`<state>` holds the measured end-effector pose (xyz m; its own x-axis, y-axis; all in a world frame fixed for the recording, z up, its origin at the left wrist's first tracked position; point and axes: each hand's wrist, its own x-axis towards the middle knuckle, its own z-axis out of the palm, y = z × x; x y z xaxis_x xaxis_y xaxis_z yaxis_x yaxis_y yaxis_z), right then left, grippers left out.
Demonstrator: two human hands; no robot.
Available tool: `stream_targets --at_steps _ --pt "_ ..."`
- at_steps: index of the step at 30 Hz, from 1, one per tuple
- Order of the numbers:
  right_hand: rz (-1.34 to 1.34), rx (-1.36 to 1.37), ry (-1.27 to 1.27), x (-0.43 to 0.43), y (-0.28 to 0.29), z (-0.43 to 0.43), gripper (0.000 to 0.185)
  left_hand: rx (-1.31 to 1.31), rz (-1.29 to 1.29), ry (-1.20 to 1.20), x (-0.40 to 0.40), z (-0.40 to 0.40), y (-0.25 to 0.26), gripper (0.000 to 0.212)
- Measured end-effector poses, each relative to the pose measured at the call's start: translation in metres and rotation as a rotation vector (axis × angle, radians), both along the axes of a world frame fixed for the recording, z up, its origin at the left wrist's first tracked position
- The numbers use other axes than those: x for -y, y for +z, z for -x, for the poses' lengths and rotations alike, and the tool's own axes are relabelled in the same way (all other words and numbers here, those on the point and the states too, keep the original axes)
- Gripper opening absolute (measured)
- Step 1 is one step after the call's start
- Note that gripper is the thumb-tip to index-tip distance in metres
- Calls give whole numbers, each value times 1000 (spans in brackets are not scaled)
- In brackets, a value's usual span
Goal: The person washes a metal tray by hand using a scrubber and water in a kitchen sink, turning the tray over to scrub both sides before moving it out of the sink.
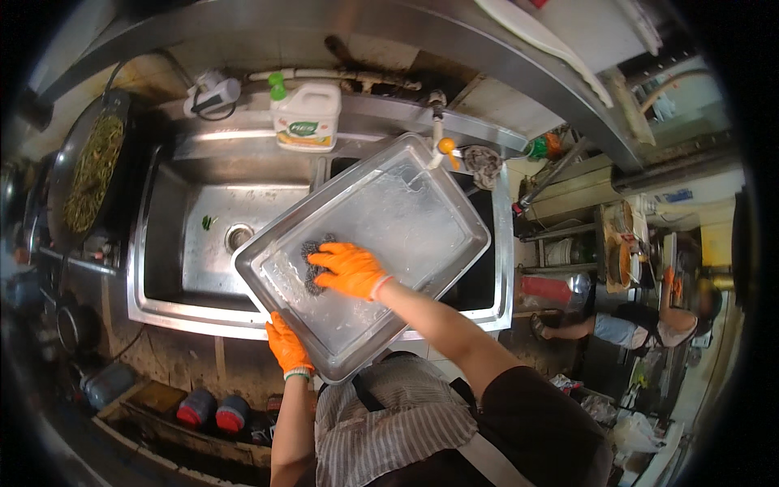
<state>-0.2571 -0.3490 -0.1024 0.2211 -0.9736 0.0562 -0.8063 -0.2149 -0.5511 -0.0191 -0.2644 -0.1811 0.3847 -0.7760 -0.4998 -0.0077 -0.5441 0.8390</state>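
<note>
A rectangular stainless steel tray (pixel 389 225), wet and streaked with suds, lies aslant over the double-bowl sink (pixel 243 195), covering much of the right bowl. My right hand (pixel 350 269), in an orange glove, presses a dark steel-wool scourer (pixel 313 268) against the tray floor near its left end. With the other orange glove on, my left hand (pixel 287 346) grips the tray's near left rim; its thumb side is partly hidden. The left bowl shows a drain (pixel 239 236) and a scrap of green leaf (pixel 208 222). Above the tray's far corner stands a tap with an orange handle (pixel 447 146).
A white detergent jug (pixel 307 115) with a green cap stands on the back ledge. Left of the sink is a wok (pixel 91 170) of green vegetables. A grey rag (pixel 484 165) lies by the tap. Farther right, another person (pixel 645 325) stands near shelves.
</note>
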Motion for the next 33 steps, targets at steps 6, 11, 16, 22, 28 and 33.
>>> stream_targets --at_steps 6,11,16,22,28,33 --pt "481 -360 -306 34 124 184 35 -128 35 37 3 0 9 47" --pt "546 -613 -1 81 169 252 35 -262 6 17 0 -5 -2 57" --pt "-23 -730 45 115 183 222 31 191 -30 -41 8 9 36 62" --pt "750 -508 -430 82 126 179 30 103 -25 -71 2 -3 19 64" --pt "155 -205 23 -18 37 -13 41 353 34 -139 5 -3 16 58" --pt "167 -128 -242 40 -42 -73 46 262 -38 -30 33 8 39 54"
